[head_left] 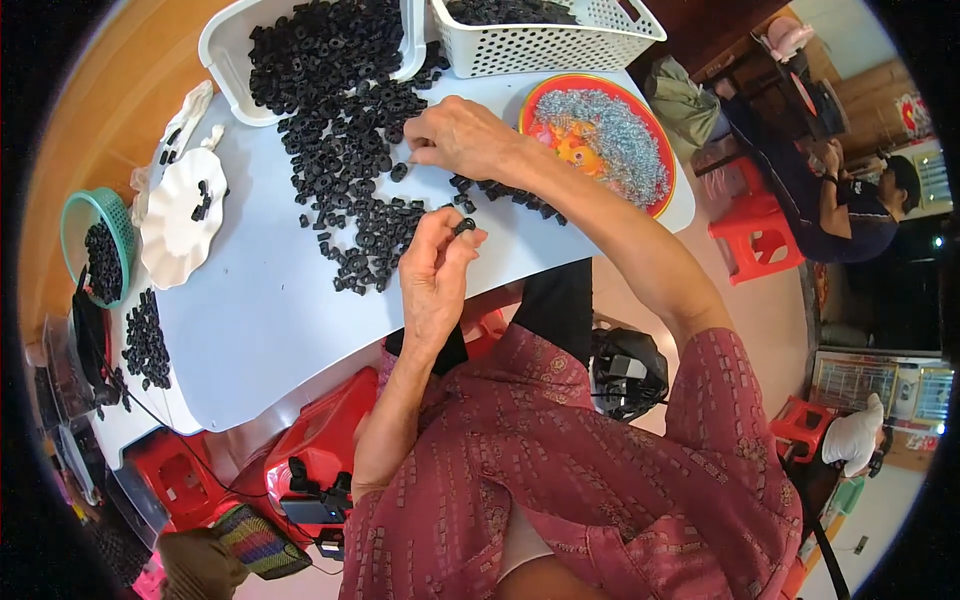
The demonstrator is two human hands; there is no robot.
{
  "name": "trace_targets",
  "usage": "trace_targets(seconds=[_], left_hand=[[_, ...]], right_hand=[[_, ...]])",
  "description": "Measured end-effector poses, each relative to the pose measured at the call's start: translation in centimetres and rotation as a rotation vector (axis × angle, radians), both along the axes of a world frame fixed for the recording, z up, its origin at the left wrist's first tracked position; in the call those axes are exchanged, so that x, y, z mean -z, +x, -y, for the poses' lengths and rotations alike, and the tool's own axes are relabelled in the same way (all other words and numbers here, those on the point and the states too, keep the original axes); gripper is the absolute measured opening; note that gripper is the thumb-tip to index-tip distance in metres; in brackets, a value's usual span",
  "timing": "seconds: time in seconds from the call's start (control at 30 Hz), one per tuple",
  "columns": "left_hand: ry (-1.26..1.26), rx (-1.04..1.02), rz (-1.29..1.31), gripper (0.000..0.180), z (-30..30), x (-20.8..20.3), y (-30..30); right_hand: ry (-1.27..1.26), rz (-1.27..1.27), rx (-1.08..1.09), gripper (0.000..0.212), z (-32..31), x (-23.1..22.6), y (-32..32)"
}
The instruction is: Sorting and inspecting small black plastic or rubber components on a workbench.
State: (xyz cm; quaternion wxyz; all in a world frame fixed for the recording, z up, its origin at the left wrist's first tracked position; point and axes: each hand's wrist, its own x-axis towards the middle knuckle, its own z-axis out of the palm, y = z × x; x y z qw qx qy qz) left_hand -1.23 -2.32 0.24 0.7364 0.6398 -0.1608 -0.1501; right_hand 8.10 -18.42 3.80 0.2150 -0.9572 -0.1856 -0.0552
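My left hand (432, 285) is raised near the table's front edge, its thumb and fingers pinching a small black plastic part (464, 226). Over the right side of a loose pile of black plastic parts (345, 170) is my right hand (465, 138), fingers curled and thumb close to them. Whether anything is between those fingertips is hidden. One black part (399, 171) lies just below them. A red-rimmed round tray (664, 150) right of my right hand bears many small silvery metal pieces (610, 115) and shows an orange pattern.
Behind the pile stand a white tub (225, 75) of black parts and a perforated white basket (550, 50). A scalloped white plate (170, 235) and a green basket (125, 225) are at left. Red stools (330, 425) stand below the table. Another person (850, 205) sits at far right.
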Motion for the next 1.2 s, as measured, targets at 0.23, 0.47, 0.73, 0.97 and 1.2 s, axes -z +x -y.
trace_targets(seconds=[0.23,0.47,0.73,0.97,1.2], left_hand=[[-0.043,-0.005,0.013,0.017,0.3,0.4,0.0],[-0.106,-0.029,-0.014,0.018,0.0,0.5,0.3],[-0.048,0.001,0.011,0.024,-0.1,0.7,0.5],[-0.059,0.031,0.05,0.028,0.1,0.5,0.4],[-0.019,0.053,0.077,0.027,-0.1,0.3,0.5]], right_hand=[[-0.047,0.01,0.201,0.013,0.4,1.1,-0.3],[0.691,-0.469,0.245,0.02,1.2,-2.7,-5.8],[0.955,-0.547,0.098,0.017,1.4,-1.1,-9.9],[1.021,-0.377,0.156,0.012,0.9,-0.6,-10.5],[1.09,-0.352,0.125,0.01,0.5,0.4,-10.7]])
